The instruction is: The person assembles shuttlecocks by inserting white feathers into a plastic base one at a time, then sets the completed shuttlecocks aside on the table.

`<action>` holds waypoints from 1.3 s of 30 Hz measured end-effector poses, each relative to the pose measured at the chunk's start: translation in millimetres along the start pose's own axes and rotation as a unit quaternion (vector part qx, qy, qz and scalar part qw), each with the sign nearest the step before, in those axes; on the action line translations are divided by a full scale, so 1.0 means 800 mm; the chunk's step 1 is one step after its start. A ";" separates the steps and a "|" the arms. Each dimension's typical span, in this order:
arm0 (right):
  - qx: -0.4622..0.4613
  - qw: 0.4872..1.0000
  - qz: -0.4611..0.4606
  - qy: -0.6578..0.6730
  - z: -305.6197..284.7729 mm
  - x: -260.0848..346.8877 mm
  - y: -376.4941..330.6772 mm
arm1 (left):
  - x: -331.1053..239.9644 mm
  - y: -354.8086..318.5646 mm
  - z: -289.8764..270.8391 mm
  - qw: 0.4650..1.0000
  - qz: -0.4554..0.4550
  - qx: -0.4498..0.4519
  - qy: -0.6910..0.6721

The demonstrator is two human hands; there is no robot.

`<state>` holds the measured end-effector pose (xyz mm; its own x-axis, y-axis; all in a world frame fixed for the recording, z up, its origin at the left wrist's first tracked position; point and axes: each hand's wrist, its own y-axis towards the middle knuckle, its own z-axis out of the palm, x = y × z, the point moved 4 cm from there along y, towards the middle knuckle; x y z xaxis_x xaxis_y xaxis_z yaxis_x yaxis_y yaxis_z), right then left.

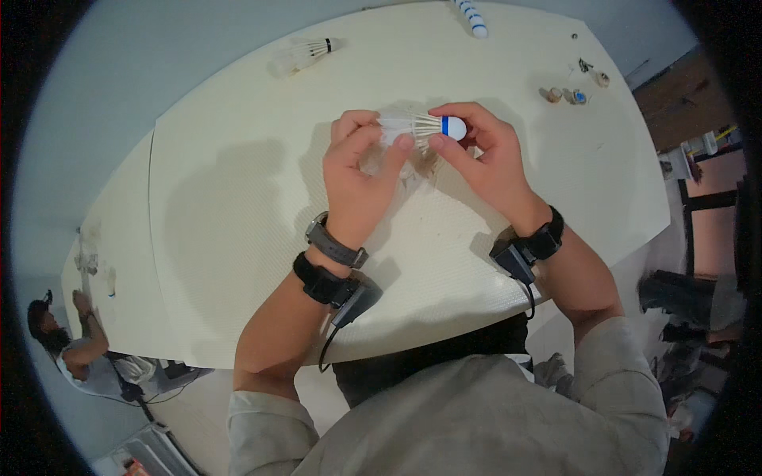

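Observation:
A white feather shuttlecock with a blue band round its rounded head lies sideways between my hands, above the table. My left hand pinches the feather skirt, its thumb along the near side. The head end is in my right hand, with thumb and fingers at the quill bases and around the head. Behind and below the skirt, some feather-like bits show on the table, partly hidden by my fingers.
On the white table, another shuttlecock with a dark band lies far left. A row of blue-banded white pieces lies at the far edge. Small cork-like pieces sit far right. Another person works at the left end.

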<state>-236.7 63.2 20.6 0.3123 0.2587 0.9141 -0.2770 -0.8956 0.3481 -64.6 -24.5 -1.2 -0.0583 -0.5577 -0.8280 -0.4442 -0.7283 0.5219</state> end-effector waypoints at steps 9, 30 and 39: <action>-0.020 0.999 -0.021 -0.013 -0.006 -0.004 0.001 | -0.001 -0.002 0.006 0.986 -0.090 -0.008 -0.139; -0.142 0.986 0.061 0.070 -0.053 -0.019 0.011 | -0.003 0.005 -0.015 0.998 0.002 -0.058 0.031; -0.124 0.987 0.067 0.078 -0.043 -0.020 0.006 | -0.031 0.008 -0.003 0.940 0.144 -0.038 0.306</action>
<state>-274.7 67.1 15.0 0.1203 0.2140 0.9694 -0.5262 -0.8143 0.2450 -64.2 -16.2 23.0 0.3690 -0.8441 -0.3890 -0.4226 -0.5252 0.7386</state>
